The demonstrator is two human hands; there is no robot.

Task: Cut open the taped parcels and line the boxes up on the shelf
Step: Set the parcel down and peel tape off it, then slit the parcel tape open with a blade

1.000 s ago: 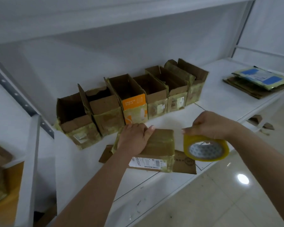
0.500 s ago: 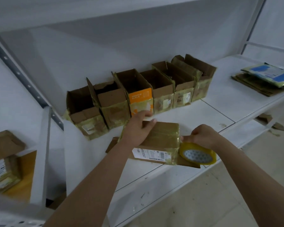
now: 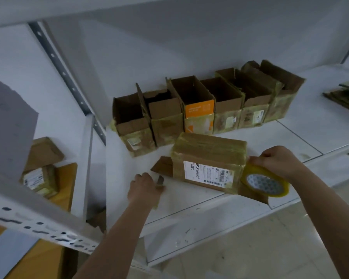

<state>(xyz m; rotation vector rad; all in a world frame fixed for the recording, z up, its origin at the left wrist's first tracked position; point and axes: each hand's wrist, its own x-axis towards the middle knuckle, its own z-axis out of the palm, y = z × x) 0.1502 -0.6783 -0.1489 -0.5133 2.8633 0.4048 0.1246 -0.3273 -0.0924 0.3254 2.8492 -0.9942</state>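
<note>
Parcel [image 3: 208, 158] between hands (right [image 3: 278, 160] touching).

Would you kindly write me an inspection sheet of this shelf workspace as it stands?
Surface: white shelf, scuffed near the front edge.
Job's things: taped parcel lying on flat cardboard; six opened boxes in a row behind.
Clutter: flattened packaging far right.
Hands: left hand grips a small, blurred object; right hand holds tape roll against the parcel.
Cables: nothing seen.
Surroundings: more parcels on the left shelf; tiled floor.
</note>
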